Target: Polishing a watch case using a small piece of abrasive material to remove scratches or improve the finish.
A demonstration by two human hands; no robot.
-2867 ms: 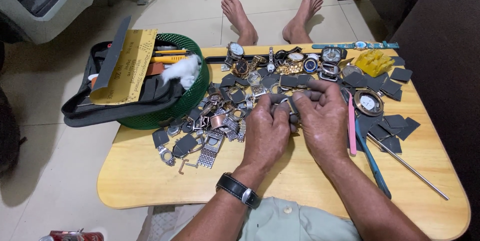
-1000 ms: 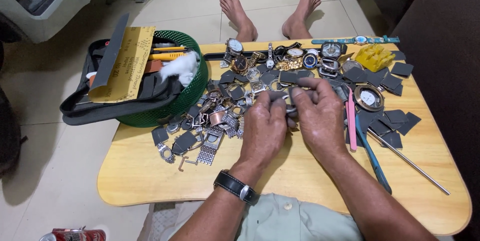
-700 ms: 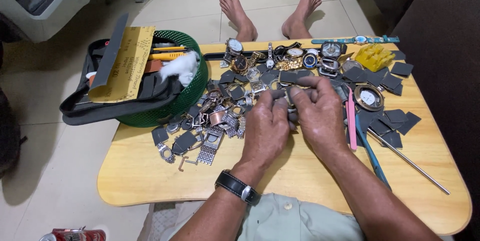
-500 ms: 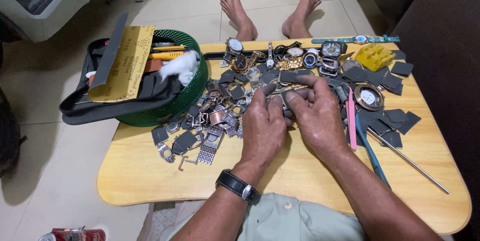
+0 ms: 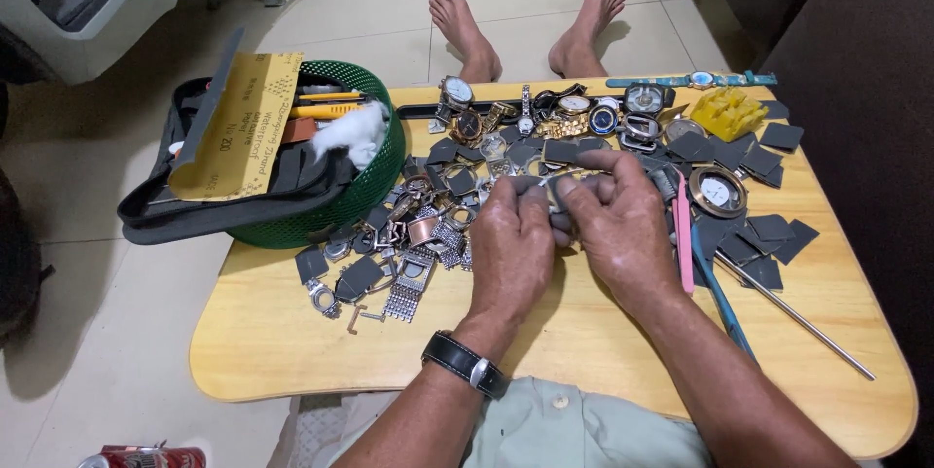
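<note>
My left hand (image 5: pixel 514 244) and my right hand (image 5: pixel 615 220) meet over the middle of a low wooden table (image 5: pixel 292 351), fingertips pinched together on a small metal watch part (image 5: pixel 556 191). Most of that part is hidden by my fingers. A black wristwatch (image 5: pixel 465 365) is on my left wrist. Just left of my hands lies a heap of metal watch bands and cases (image 5: pixel 413 239). Beyond my fingers a row of watches (image 5: pixel 545 118) lines the far edge.
A green basket (image 5: pixel 365 191) with a black pouch, sandpaper sheet (image 5: pixel 238 127) and tools stands at the left. Dark square pads (image 5: pixel 754 230), a round watch case (image 5: pixel 718 191), a pink tool (image 5: pixel 683 244), a blue tool and a metal rod (image 5: pixel 798 317) lie right. Bare feet (image 5: pixel 530 16) rest beyond the table.
Both hands stay together at the table's middle, with small finger movements turning the part between them. Nothing else on the table has moved.
</note>
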